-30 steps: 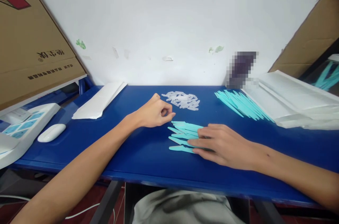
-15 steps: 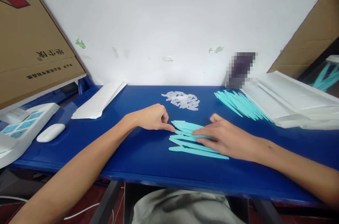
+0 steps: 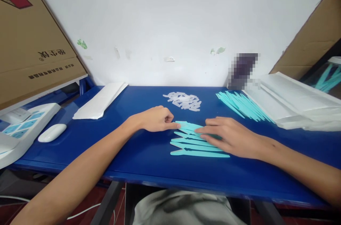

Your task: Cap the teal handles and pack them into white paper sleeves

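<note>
Several turquoise plastic sticks point(image 3: 194, 147) lie side by side on the blue table point(image 3: 138, 147) in front of me. My left hand point(image 3: 157, 119) is curled, its index fingertip pressing the left end of the topmost stick. My right hand point(image 3: 229, 136) lies flat with fingers spread over the right part of the upper sticks. A small heap of clear plastic caps point(image 3: 184, 100) sits just beyond the hands.
A larger bundle of turquoise sticks point(image 3: 241, 104) lies at the back right beside white paper pouches point(image 3: 295, 102). A white pouch stack point(image 3: 99, 100), a white mouse point(image 3: 52, 132) and a white device point(image 3: 18, 129) are on the left. Cardboard boxes point(image 3: 29, 40) flank both sides.
My left hand moved from the air down to the sticks' left end. My right hand slid back and right, uncovering the two nearest sticks.
</note>
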`<state>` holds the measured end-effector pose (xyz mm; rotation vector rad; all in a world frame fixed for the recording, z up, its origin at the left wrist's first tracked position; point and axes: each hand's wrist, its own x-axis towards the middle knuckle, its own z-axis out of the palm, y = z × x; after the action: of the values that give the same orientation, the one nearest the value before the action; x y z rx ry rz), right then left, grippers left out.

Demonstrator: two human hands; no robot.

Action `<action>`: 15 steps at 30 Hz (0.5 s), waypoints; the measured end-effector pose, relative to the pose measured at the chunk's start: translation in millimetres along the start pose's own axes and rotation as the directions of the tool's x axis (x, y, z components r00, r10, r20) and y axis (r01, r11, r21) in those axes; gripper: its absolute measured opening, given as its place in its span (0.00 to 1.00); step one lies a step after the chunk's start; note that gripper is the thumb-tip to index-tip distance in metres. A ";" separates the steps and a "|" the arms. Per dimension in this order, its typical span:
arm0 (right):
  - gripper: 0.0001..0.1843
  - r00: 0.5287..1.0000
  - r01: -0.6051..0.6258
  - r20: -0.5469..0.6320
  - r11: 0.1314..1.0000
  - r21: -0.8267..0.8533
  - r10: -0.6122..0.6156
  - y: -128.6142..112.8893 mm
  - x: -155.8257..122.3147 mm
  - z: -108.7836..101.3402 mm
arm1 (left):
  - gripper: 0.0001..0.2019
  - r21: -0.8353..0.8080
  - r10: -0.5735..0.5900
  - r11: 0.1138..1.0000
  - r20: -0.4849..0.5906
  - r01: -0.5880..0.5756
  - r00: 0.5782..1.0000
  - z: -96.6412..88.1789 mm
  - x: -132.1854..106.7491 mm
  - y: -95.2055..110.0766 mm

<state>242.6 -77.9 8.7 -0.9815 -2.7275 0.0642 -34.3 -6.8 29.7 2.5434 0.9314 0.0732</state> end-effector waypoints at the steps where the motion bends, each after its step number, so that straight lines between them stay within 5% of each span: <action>1: 0.19 1.000 -0.005 -0.002 1.000 0.001 0.005 1.0 0.0 0.1 | 0.29 -0.008 0.004 1.000 -0.009 -0.004 1.000 0.1 0.0 -0.3; 15: 0.21 0.996 -0.084 0.013 0.996 0.000 0.084 11.3 1.6 -1.0 | 0.20 0.085 0.126 0.990 -0.185 -0.112 0.975 11.9 9.2 -6.4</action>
<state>248.6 -68.1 8.7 -1.0996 -2.6967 0.0869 -28.8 -1.1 15.4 2.6963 0.8640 0.3277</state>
